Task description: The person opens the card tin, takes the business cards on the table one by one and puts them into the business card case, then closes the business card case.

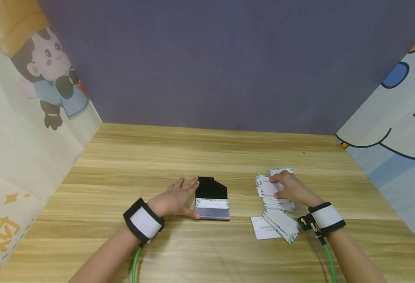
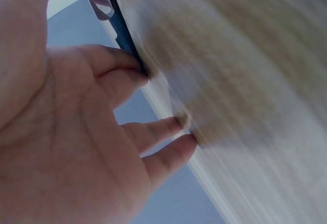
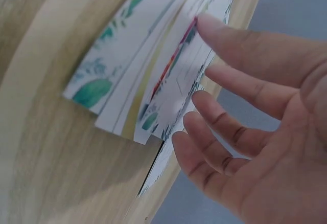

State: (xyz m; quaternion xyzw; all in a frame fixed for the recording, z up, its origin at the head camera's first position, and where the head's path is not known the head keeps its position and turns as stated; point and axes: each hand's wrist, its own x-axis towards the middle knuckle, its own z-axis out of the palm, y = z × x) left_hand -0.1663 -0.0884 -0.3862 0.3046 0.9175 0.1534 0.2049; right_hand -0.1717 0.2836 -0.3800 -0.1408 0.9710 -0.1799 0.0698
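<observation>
In the head view a business card holder (image 1: 212,213) lies open on the table, its black flap folded away from me and a white card (image 1: 212,203) in its pocket. My left hand (image 1: 173,199) is beside it, fingers spread, with fingertips and thumb touching its left edge. To the right is a loose spread of white cards with green leaf borders (image 1: 279,222). My right hand (image 1: 291,188) is over the upper ones. In the right wrist view its thumb (image 3: 219,35) and fingers hold a slightly bowed card (image 3: 179,83) across its edges; some contact is hidden.
A plain-backed white card with printed text (image 1: 264,229) lies partly under the leaf-bordered ones. The wooden table (image 1: 150,153) meets a dark back panel (image 1: 214,70), with cartoon-printed panels at both sides. A green cable (image 1: 135,263) trails from each wrist strap.
</observation>
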